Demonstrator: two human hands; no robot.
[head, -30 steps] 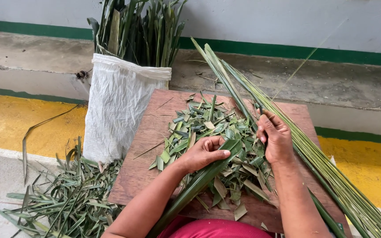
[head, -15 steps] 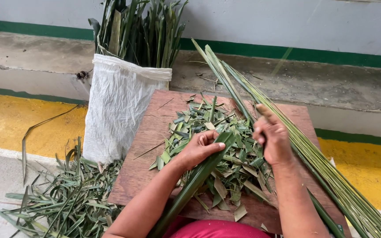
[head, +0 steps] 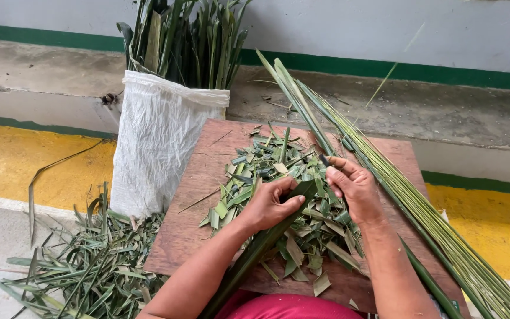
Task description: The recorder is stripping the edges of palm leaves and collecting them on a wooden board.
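My left hand [head: 273,204] grips a long dark green palm leaf [head: 249,257] that runs from my lap up across a brown wooden board [head: 199,218]. My right hand [head: 354,188] is closed around a small dark tool, likely a knife [head: 324,159], whose tip pokes out above my fingers, just right of the leaf's upper end. Both hands rest over a heap of cut green leaf pieces [head: 278,183] on the board. A bundle of thin pale green leaf ribs [head: 420,207] lies diagonally along the board's right side, next to my right hand.
A white woven sack [head: 160,142] stuffed with upright palm leaves stands at the board's left. Discarded leaf strips [head: 84,272] litter the floor at lower left. A concrete ledge and a wall with a green stripe [head: 385,65] lie behind; the floor band is yellow.
My right hand has shifted slightly left and up toward the leaf end held by my left hand. My left hand keeps its grip in about the same place.
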